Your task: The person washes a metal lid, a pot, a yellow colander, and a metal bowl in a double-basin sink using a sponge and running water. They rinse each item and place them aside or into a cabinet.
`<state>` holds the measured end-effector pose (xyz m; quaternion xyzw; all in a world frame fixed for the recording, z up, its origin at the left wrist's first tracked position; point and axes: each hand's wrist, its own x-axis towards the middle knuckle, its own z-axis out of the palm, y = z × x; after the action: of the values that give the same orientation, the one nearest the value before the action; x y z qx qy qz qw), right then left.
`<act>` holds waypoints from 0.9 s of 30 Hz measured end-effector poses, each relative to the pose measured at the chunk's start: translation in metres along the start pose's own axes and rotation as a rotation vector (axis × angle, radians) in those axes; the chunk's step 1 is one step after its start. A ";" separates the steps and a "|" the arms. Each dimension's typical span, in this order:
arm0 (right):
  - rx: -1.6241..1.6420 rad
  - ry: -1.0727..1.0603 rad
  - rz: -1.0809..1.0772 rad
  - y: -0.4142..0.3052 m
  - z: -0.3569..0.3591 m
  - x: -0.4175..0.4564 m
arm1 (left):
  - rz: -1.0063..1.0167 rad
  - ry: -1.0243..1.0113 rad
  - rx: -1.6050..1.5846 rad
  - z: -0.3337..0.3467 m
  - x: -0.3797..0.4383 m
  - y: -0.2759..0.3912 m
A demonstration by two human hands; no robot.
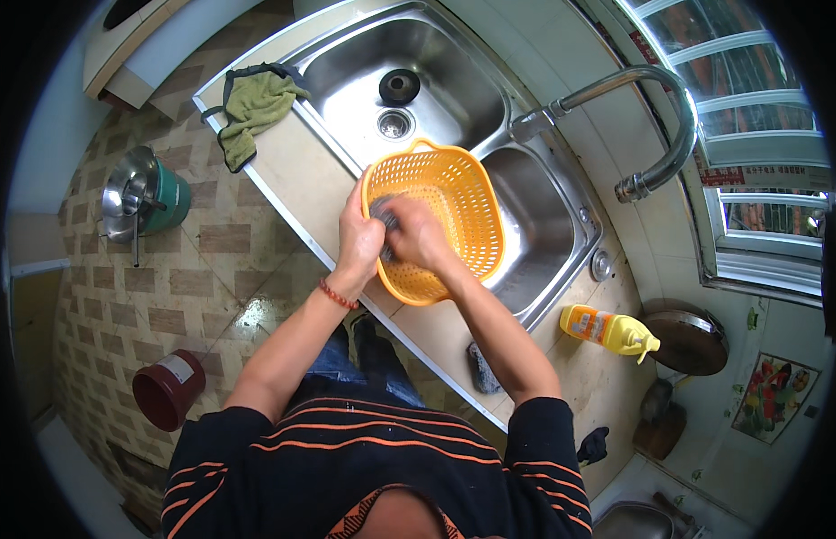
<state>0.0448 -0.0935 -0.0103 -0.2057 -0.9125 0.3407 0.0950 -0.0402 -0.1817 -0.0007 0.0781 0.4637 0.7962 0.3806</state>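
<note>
A yellow plastic colander basket (482, 195) is tilted over the front edge of the double sink. My left hand (361, 234) grips its left rim from outside, with the thumb inside. Inside the basket, my right hand (418, 232) presses a grey scrubber (384, 210), probably steel wool, against the wall beside my left thumb. My fingers partly cover the scrubber, and the right hand is slightly blurred. Behind the basket lies the larger stainless steel sink basin (451, 74); the smaller basin (539, 209) is to its right.
A chrome faucet (680, 128) arches above the right side. On the counter are a green cloth (259, 111), a yellow pump bottle (606, 330) and a grey sponge (484, 369). A black drain stopper (399, 87) lies in the larger basin. Floor buckets include a dark red one (168, 391).
</note>
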 end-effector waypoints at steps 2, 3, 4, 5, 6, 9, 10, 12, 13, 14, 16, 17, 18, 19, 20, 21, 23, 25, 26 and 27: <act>-0.015 -0.026 -0.137 -0.001 0.000 -0.023 | 0.020 0.010 -0.067 -0.003 0.003 0.001; -0.184 -0.051 -0.088 0.011 -0.013 -0.029 | -0.023 -0.004 -0.046 0.000 0.002 0.007; -0.242 -0.049 0.111 0.026 -0.030 -0.024 | -0.076 -0.015 -0.022 0.004 -0.002 0.016; -0.299 -0.043 0.318 0.039 -0.043 -0.013 | -0.134 -0.034 0.005 0.008 -0.007 0.020; -0.269 -0.039 0.343 0.037 -0.041 0.002 | -0.145 0.007 0.110 0.004 -0.006 0.007; -0.110 0.147 0.276 0.037 -0.010 0.016 | -0.052 -0.053 0.042 0.011 -0.008 0.008; 0.021 0.027 0.246 0.014 -0.004 0.017 | -0.053 -0.073 0.005 0.007 -0.008 0.012; 0.077 -0.110 0.143 -0.012 0.000 -0.001 | -0.073 -0.010 0.088 -0.001 -0.004 0.011; 0.001 -0.124 0.070 -0.009 -0.001 -0.010 | -0.084 -0.004 0.042 0.001 -0.003 0.016; -0.112 -0.169 0.074 0.001 -0.014 -0.016 | -0.106 0.037 -0.020 0.006 -0.009 0.021; -0.229 -0.172 0.306 0.023 -0.048 -0.008 | -0.158 -0.019 0.025 0.009 -0.014 0.023; -0.210 -0.078 0.329 0.043 -0.051 -0.006 | -0.189 -0.057 0.047 0.012 -0.014 0.023; -0.173 -0.032 0.335 0.037 -0.043 0.004 | -0.136 -0.069 0.029 0.008 -0.013 0.012; -0.135 0.014 0.355 0.027 -0.030 0.011 | -0.099 -0.075 0.061 0.009 -0.011 0.011; -0.095 0.051 0.309 0.026 -0.019 0.015 | -0.062 -0.083 0.092 0.010 -0.008 0.010; 0.059 0.055 0.263 0.004 -0.014 0.011 | -0.028 -0.069 0.126 0.006 -0.008 0.008; 0.082 -0.039 0.139 -0.018 0.004 -0.007 | -0.104 -0.041 0.041 0.001 -0.002 0.009; 0.005 -0.107 0.003 0.002 -0.018 -0.028 | -0.157 -0.033 -0.093 0.004 -0.008 0.018; -0.124 -0.089 0.127 0.018 -0.034 -0.028 | -0.153 -0.056 -0.045 0.006 -0.008 0.018; -0.249 -0.076 0.259 0.035 -0.046 -0.024 | -0.157 -0.075 0.003 0.009 -0.011 0.017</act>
<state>0.0920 -0.0536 0.0008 -0.3185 -0.9165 0.2420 -0.0105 -0.0370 -0.1879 0.0201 0.0717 0.4553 0.7597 0.4588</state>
